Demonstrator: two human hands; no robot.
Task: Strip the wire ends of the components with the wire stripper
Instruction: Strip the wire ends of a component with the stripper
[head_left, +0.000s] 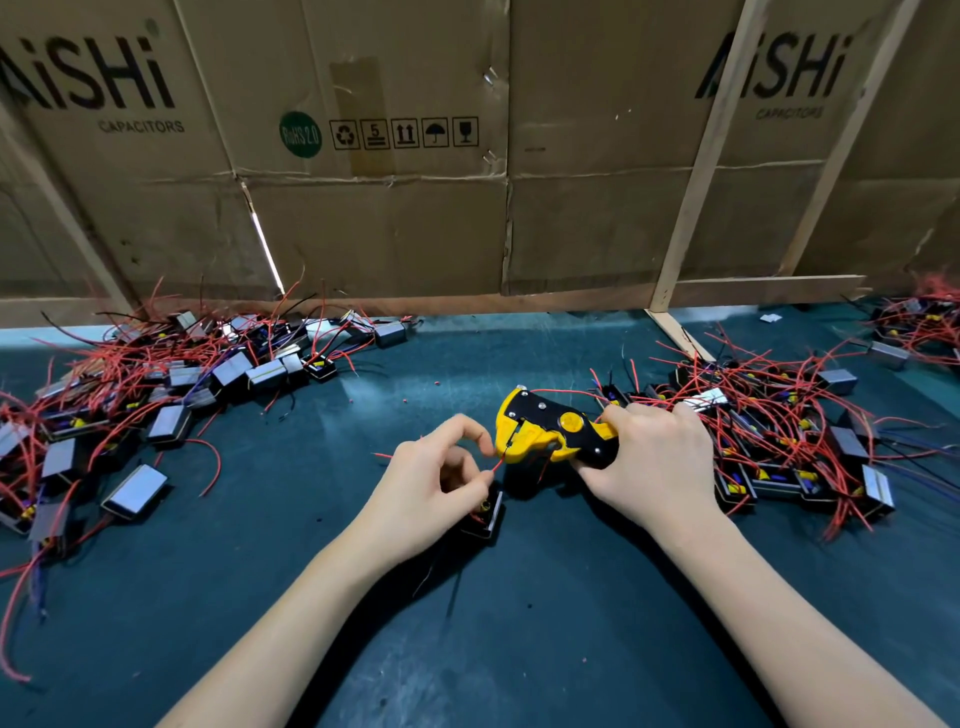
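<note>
Head view: the right hand (652, 462) grips the handles of the yellow wire stripper (550, 428), which sits mid-desk. Just left of it, the left hand (431, 483) pinches a red wire (497, 464) whose end enters the stripper's head; its component (485, 514) lies just below. Component piles (156, 384) flank the stripper left and right, with bare green desk (467, 649) below and cardboard wall (415, 208) beyond.
</note>
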